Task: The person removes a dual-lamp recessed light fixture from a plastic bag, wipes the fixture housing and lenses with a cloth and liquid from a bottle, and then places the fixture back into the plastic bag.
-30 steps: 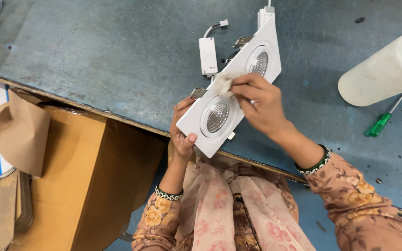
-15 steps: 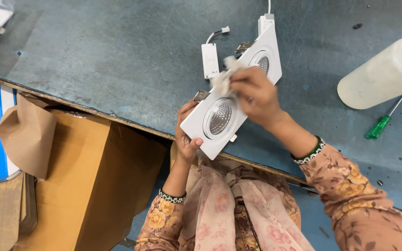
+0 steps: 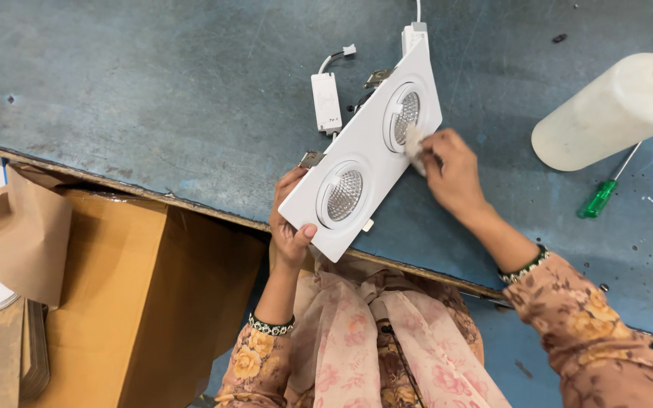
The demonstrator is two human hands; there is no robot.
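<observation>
left hand (image 3: 290, 227) grips twin-lamp fixture (image 3: 364, 162) | right hand (image 3: 451, 170) pinches cloth (image 3: 413, 140), mostly hidden

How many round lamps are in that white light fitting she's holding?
2: one lamp near the left hand, the other lamp at the far end beside the right hand.

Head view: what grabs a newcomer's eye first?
The white rectangular twin-lamp light fixture, held tilted over the blue-grey workbench at centre. The left hand grips its lower corner, while the right hand presses a small pale cloth against the upper lamp. At far right a large white plastic bottle lies on its side, with a green-handled screwdriver just below it.
</observation>
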